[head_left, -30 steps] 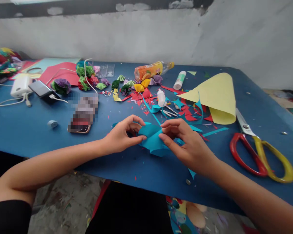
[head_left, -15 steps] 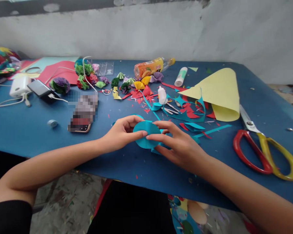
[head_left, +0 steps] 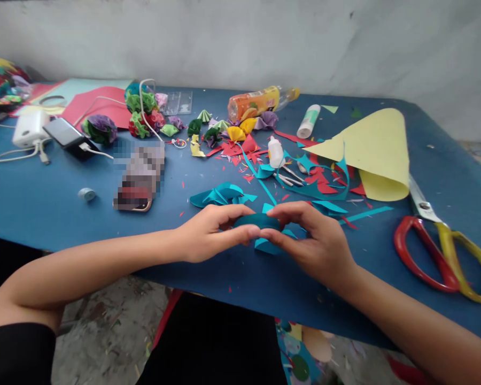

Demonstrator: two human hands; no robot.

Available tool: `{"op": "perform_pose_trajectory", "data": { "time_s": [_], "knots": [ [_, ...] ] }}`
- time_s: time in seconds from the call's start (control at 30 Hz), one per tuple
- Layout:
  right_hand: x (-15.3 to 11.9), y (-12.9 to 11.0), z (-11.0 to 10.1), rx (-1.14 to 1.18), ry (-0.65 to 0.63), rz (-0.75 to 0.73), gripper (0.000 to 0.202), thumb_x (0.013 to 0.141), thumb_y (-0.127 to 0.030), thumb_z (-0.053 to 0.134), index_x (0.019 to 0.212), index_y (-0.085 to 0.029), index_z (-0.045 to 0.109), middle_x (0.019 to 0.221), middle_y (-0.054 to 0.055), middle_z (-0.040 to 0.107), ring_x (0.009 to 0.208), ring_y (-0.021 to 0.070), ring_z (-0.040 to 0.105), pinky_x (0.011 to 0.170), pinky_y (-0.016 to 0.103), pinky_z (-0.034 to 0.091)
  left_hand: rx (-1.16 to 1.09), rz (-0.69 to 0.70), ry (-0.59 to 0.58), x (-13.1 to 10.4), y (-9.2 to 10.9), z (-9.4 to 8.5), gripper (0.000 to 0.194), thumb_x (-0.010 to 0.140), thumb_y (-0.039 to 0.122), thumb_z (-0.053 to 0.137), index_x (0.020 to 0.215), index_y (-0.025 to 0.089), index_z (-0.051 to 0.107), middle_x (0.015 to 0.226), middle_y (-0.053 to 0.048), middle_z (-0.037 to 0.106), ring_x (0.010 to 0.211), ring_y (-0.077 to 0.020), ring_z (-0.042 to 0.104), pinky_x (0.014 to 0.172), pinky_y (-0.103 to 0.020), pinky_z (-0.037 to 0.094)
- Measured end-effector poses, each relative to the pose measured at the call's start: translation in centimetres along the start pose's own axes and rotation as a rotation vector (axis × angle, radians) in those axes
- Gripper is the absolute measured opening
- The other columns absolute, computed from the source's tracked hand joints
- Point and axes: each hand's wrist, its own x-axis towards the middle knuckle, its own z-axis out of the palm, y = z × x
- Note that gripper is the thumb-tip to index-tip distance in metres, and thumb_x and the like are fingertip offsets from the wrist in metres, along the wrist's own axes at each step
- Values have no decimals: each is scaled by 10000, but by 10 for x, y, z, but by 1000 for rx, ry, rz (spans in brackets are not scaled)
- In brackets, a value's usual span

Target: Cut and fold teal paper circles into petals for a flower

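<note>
Between my two hands is a teal paper disc (head_left: pixel 257 220), tilted so that it shows nearly edge-on. My left hand (head_left: pixel 220 231) pinches its left side, thumb in front and fingers behind. At the right side my right hand (head_left: pixel 310 235) grips it the same way, with the thumbs close together at the middle. Just behind my left hand lie folded teal paper pieces (head_left: pixel 220 195). Another teal paper piece (head_left: pixel 266 246) shows on the table below the disc, partly covered by my right hand.
Large scissors with red and yellow handles (head_left: pixel 428 224) lie at the right beside a curled yellow sheet (head_left: pixel 379 144). Behind my hands are a white glue bottle (head_left: pixel 276 153), red and teal scraps, a glue stick (head_left: pixel 309 121) and an orange bottle (head_left: pixel 256 103). A phone (head_left: pixel 140 176) lies left.
The disc has turned from facing me to nearly edge-on, and my right hand has closed on its right side. The view has shifted slightly, and the folded teal pieces behind show more.
</note>
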Motion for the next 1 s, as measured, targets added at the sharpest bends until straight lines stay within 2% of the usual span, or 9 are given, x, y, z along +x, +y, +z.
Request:
{"op": "perform_pose_trajectory", "data": {
  "time_s": [0.13,0.37,0.57,0.87,1.0],
  "knots": [
    [0,-2,1,-4,-8,73,227,840,-462,582,905,-250,630,726,8,677,617,157,640,584,267,532,116,8,36,0,-2,1,263,781,325,650,967,142,610,702,24,574,552,-59,468,507,-164,390],
    [1,-2,1,52,-43,76,110,825,-308,628,902,-231,642,733,-5,694,627,142,656,581,239,539,-2,-50,37,0,-9,3,174,823,270,603,933,135,609,645,1,648,640,-129,656,551,-182,478],
    [2,-4,1,58,-57,83,59,817,-261,630,859,-223,649,720,-6,699,614,140,657,568,234,539,-10,-71,20,0,-6,1,128,831,255,599,830,130,624,625,-1,663,637,-129,670,549,-176,482],
    [1,-4,1,78,-101,56,64,841,-229,589,858,-216,650,754,-9,714,652,135,671,616,220,548,109,-81,28,0,-3,0,329,865,374,543,671,115,602,568,-21,652,583,-129,657,466,-166,398],
    [1,-5,0,63,-99,28,77,842,-217,579,864,-216,652,761,-15,718,651,130,672,612,208,545,144,-83,13,0,1,-1,333,873,352,532,660,110,612,577,-21,671,536,-98,625,440,-149,369]
  ]
}}
